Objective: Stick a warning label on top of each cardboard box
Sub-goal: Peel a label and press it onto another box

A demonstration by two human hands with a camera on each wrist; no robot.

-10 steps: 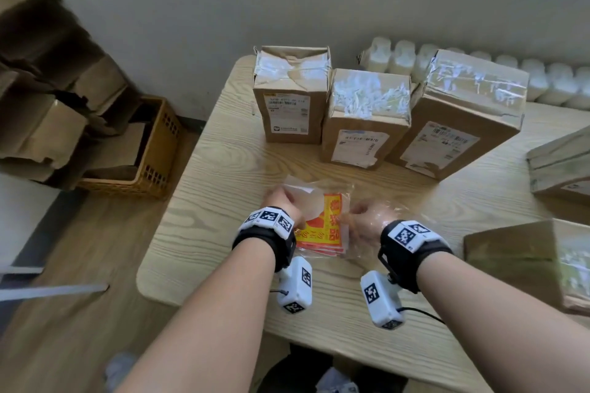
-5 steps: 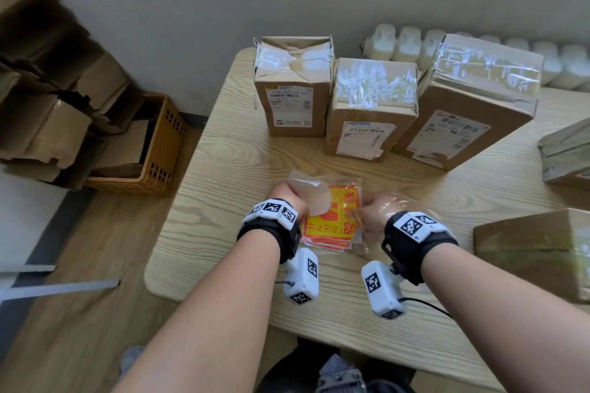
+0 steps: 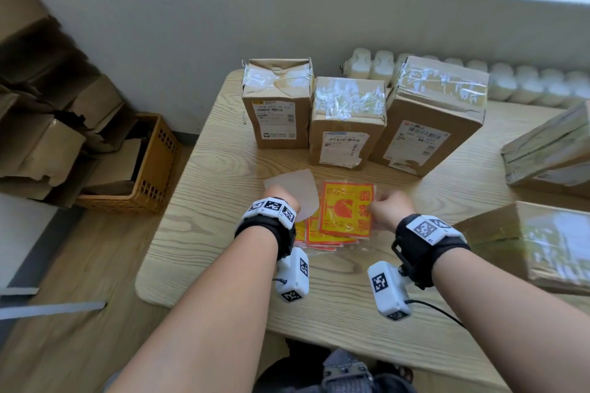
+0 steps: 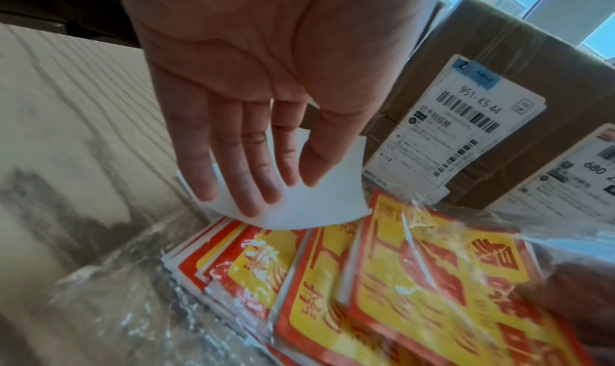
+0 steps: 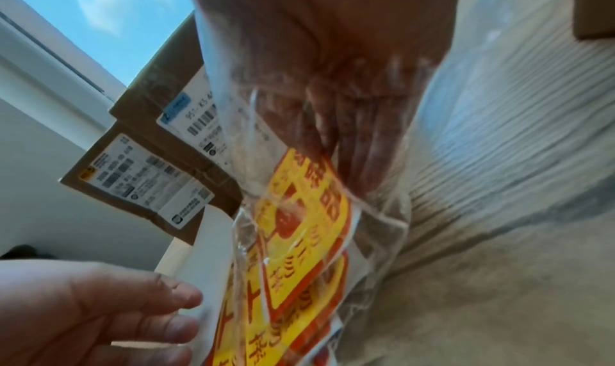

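Note:
Three taped cardboard boxes stand at the back of the table: left (image 3: pixel 277 105), middle (image 3: pixel 348 121), right (image 3: pixel 431 118). In front of them lies a stack of red-and-yellow warning labels (image 3: pixel 322 233) in a clear plastic bag (image 3: pixel 357 241). My right hand (image 3: pixel 388 209) is inside the bag (image 5: pixel 382 213). It pinches the right edge of the top label (image 3: pixel 346 210), which sits askew on the stack. My left hand (image 3: pixel 282 198) rests straight fingers (image 4: pixel 253 187) on a white sheet (image 4: pixel 316 208) at the stack's left edge.
Two more cardboard boxes lie at the right, one far (image 3: pixel 549 150) and one near (image 3: pixel 542 242). A white radiator (image 3: pixel 526 83) runs behind the table (image 3: pixel 223 153). On the floor at the left are an orange basket (image 3: pixel 153 175) and flattened cardboard (image 3: pixel 48 124).
The top label has slid right and now shows whole beside the white sheet, which covered part of it before. My head has tipped, so the view takes in more of the wall.

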